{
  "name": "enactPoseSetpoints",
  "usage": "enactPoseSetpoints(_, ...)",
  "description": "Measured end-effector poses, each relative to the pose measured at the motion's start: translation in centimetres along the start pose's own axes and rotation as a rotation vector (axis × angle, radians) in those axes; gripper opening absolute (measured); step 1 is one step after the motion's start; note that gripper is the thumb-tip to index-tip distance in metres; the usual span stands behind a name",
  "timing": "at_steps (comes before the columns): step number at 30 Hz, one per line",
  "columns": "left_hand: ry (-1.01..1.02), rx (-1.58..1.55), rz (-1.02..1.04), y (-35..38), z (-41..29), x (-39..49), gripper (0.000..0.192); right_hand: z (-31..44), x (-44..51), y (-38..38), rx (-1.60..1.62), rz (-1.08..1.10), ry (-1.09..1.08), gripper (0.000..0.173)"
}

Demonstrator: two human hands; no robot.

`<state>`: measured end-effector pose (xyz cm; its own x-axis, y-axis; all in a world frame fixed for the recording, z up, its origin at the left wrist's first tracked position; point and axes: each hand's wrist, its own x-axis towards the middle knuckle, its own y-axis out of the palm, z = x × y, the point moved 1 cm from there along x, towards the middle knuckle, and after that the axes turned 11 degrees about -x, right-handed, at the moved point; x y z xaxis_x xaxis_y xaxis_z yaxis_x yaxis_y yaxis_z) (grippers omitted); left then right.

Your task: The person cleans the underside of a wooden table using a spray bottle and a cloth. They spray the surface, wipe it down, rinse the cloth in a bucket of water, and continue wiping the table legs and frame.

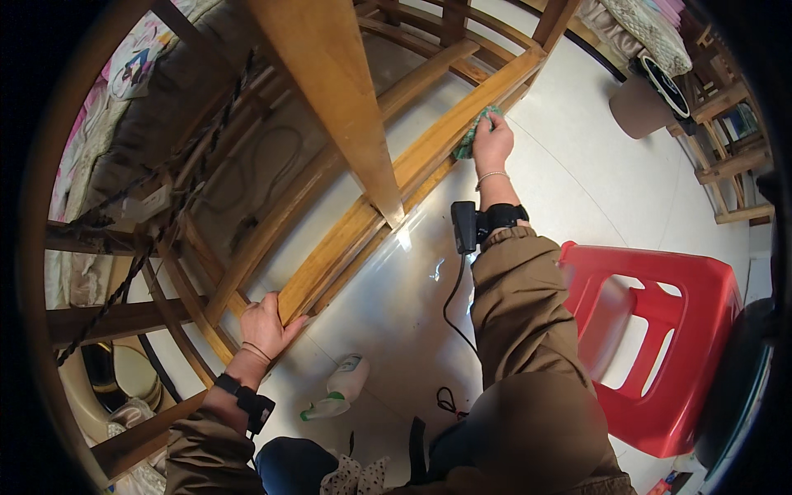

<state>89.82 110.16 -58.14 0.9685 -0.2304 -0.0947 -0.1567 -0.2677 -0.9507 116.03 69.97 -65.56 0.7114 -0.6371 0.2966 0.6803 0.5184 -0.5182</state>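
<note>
Before me is a wooden frame of rails and slats, with a long lower rail (334, 260) running diagonally across the view. My left hand (265, 328) grips the near end of that rail, its thumb on the outer side. Farther along, my right hand (494, 143) holds a green cloth or scrubbing pad (473, 141) pressed against the rail's outer side. Its fingers hide part of the pad. A broad wooden upright (337, 93) crosses in front of the rail between my two hands.
A white spray bottle (348, 378) with a green-trimmed head lies on the pale tiled floor (575, 179). To the right is a red plastic stool (699, 297). A brown bin (640, 108) stands farther back. Dark braided cord (213, 139) hangs at left; a cable trails from my right wrist device.
</note>
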Motion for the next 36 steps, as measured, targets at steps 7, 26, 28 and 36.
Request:
enactPoseSetpoints(7, 0.040, 0.036, -0.019, -0.2, -0.4, 0.0, 0.056, 3.3, -7.5, -2.2, -0.038, 0.065, -0.138, 0.020)
enactPoseSetpoints(26, -0.019, -0.029, 0.033, -0.5, 0.1, -0.3, 0.051, 8.4, -13.1, -11.7, 0.785, 1.043, 0.633, 0.018)
enactPoseSetpoints(28, -0.046, -0.040, 0.076, -0.6, 0.0, -0.2, 0.050, 10.8, -14.7, -15.4, 0.951, 0.993, 0.797, 0.019)
enactPoseSetpoints(36, -0.025, -0.087, 0.053, -1.1, -0.3, -0.3, 0.048, 19.4, -24.2, -29.0, 1.194, 0.694, 1.038, 0.034)
